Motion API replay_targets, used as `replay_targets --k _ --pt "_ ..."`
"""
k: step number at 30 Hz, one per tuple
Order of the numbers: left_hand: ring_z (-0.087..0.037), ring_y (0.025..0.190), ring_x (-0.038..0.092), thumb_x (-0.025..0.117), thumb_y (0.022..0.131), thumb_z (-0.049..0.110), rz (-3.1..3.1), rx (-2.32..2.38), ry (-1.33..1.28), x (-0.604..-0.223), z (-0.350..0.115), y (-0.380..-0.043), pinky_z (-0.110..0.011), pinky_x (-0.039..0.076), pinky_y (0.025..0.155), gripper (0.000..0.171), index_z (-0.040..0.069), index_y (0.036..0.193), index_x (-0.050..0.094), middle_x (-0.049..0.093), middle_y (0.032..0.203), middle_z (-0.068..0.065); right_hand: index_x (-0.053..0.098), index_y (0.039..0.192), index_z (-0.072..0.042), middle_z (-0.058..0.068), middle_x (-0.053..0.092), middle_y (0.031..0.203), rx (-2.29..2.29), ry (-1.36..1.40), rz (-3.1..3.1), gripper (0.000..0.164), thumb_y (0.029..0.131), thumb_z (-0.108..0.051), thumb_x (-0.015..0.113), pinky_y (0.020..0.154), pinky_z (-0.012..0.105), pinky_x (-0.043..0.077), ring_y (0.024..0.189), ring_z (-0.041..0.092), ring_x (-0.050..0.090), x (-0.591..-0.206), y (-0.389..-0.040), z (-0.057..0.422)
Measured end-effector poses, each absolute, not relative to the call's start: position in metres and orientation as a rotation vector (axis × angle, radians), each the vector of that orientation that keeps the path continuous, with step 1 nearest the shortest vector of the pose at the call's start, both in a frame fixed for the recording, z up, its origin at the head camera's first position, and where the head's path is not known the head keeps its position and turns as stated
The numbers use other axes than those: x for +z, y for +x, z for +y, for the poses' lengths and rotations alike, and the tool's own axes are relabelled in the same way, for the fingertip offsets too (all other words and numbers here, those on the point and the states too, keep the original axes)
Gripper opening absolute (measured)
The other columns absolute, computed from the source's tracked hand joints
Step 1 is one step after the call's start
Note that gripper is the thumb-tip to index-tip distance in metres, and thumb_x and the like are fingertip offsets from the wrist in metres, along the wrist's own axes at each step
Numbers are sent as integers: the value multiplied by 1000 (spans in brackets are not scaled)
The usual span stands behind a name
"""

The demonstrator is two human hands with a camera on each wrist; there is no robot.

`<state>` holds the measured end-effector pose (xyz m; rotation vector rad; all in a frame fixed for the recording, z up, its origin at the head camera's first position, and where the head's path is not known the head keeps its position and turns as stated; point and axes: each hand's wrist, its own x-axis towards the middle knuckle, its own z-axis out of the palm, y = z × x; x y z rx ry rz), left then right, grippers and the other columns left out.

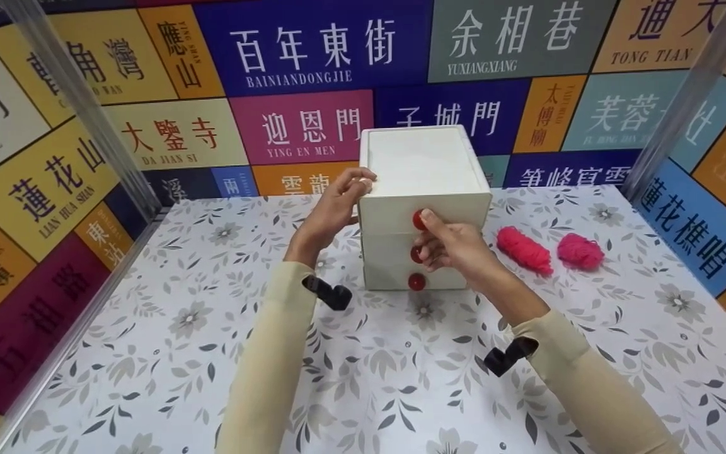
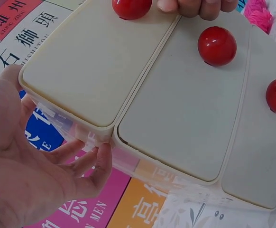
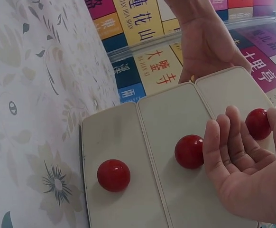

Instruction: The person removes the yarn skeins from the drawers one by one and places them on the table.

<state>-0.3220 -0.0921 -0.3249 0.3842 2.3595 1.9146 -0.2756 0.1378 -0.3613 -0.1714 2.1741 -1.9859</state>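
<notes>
A small white three-drawer cabinet (image 1: 413,161) stands on the table, its drawers appearing closed, each with a round red knob. My left hand (image 1: 336,207) holds the cabinet's upper left corner, some fingers bent over the top edge. In the left wrist view, other fingertips of the left hand (image 2: 57,161) rest against the clear side wall. At the top drawer's knob (image 3: 258,124) is my right hand (image 3: 252,175), thumb and index finger pinching it. The remaining fingers curl in front of the middle knob (image 3: 189,152), partly covering it in the head view. Lowest sits the bottom knob (image 1: 416,282).
Right of the cabinet lie a bright pinkish-red yarn bundle (image 1: 524,250) and a darker pink yarn bundle (image 1: 580,251). The table has a leaf-and-flower cover (image 1: 363,378). Panels with street-name signs (image 1: 312,47) stand behind and at both sides.
</notes>
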Motion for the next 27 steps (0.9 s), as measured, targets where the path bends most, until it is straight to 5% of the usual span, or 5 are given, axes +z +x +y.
replay_targets --k 27 --pt "-29 128 54 43 108 29 2355 1933 374 -325 -91 -324 -64 40 110 25 20 128 54 51 141 -12 65 92 3 0 65 70 -2001 -178 2205 42 100 -37 60 63 26 58 63 12 62 -380 -269 153"
